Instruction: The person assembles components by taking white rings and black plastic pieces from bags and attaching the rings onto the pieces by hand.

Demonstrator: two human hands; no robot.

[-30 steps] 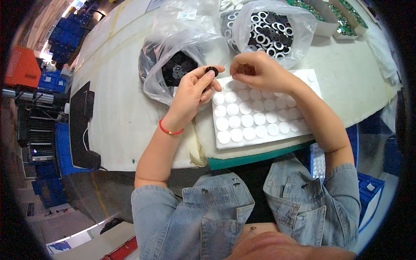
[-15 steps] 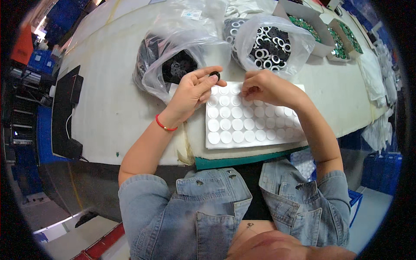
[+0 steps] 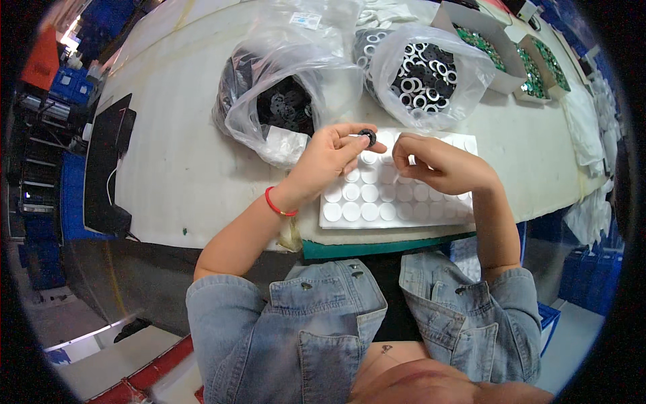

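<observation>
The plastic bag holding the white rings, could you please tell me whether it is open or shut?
Open: the plastic bag has its mouth spread wide, with white rings and black parts showing inside.

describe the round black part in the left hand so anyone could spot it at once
On the pale worktable, find the white sheet with rows of white discs, then the left hand at its far-left corner, red bracelet at the wrist. The round black part is pinched in that hand; unlike the black pieces heaped in the plastic bag, it is held singly.
</observation>
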